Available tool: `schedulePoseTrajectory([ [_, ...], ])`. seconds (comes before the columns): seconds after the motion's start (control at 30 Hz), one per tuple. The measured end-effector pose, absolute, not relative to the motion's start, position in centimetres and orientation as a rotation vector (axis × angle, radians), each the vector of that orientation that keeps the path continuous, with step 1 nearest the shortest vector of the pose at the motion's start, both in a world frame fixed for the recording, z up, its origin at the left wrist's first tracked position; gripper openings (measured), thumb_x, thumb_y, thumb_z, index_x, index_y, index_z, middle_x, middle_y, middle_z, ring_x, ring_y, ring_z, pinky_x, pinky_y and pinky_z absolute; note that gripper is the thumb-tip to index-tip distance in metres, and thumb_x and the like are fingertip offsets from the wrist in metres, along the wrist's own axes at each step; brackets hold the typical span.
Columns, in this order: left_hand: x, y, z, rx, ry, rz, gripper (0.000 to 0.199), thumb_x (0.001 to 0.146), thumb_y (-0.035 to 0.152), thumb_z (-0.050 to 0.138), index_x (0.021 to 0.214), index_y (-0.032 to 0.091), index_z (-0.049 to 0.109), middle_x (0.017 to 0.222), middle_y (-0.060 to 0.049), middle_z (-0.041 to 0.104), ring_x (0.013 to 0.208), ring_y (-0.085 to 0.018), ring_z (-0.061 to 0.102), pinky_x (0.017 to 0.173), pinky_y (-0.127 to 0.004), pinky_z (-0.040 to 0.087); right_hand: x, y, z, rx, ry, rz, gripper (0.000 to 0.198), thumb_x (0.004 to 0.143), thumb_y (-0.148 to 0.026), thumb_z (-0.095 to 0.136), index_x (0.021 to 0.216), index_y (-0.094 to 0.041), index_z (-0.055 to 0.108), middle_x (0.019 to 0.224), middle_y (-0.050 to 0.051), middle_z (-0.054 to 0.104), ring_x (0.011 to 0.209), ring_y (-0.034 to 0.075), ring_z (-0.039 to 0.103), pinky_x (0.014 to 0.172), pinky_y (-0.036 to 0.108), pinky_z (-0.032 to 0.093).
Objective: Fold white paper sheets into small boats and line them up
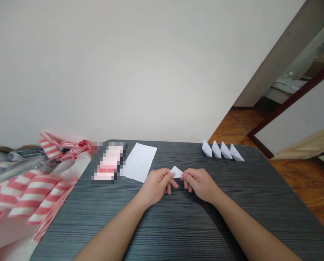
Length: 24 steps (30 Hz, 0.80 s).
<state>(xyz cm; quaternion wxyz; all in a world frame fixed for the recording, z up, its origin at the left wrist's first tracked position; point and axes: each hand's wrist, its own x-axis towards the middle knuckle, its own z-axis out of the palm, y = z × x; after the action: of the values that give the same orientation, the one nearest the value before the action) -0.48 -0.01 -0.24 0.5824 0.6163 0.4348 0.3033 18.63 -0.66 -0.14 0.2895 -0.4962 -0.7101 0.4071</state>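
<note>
Between my two hands is a small folded white paper (176,172), shaped like a low triangle with its peak up. My left hand (158,183) pinches its left corner between thumb and fingers. At the right corner, my right hand (199,183) grips it the same way. The paper is held just above the dark table, and its lower edge is partly hidden by my fingers. Beyond my left hand lies a flat stack of white paper sheets (140,162). Several folded paper boats (216,149) stand in a row at the far right of the table.
The dark wood-grain table (167,228) has its back edge near a pale wall (140,65). A blurred-out pinkish object (109,162) lies left of the sheets. Red-and-white striped cloth (39,192) is heaped beside the table's left edge. A wooden floor (303,181) shows at right.
</note>
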Motion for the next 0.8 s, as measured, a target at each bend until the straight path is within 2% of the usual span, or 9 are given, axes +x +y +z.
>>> schedulePoseTrajectory([
  [0.33, -0.5, -0.2, 1.3, 1.499, 0.984, 0.679, 0.025, 0.084, 0.036, 0.048, 0.08, 0.014, 0.06, 0.076, -0.004, 0.067, 0.051, -0.008, 0.051, 0.049, -0.02, 0.041, 18.2, -0.9, 0.3, -1.277, -2.004, 1.055, 0.034, 0.092, -0.027, 0.04, 0.063, -0.017, 0.055, 0.053, -0.002, 0.057, 0.044, 0.009, 0.053, 0.05, 0.02, 0.042],
  [0.47, -0.5, -0.2, 1.4, 1.565, 1.037, 0.658, 0.03, 0.085, 0.037, 0.045, 0.074, 0.014, 0.061, 0.071, -0.002, 0.066, 0.049, -0.008, 0.051, 0.049, -0.02, 0.039, 18.0, -1.0, 0.4, -1.261, -2.011, 1.059, 0.029, 0.091, -0.025, 0.042, 0.067, -0.017, 0.056, 0.056, -0.002, 0.056, 0.046, 0.009, 0.053, 0.05, 0.02, 0.041],
  [0.8, -0.5, -0.3, 0.3, 1.58, 1.053, 0.656, 0.035, 0.086, 0.042, 0.043, 0.072, 0.014, 0.06, 0.066, -0.003, 0.065, 0.048, -0.009, 0.053, 0.048, -0.02, 0.039, 17.8, -1.2, 0.5, -1.237, -2.017, 1.115, 0.027, 0.09, -0.027, 0.043, 0.069, -0.017, 0.056, 0.058, -0.002, 0.058, 0.049, 0.009, 0.053, 0.049, 0.019, 0.04],
])
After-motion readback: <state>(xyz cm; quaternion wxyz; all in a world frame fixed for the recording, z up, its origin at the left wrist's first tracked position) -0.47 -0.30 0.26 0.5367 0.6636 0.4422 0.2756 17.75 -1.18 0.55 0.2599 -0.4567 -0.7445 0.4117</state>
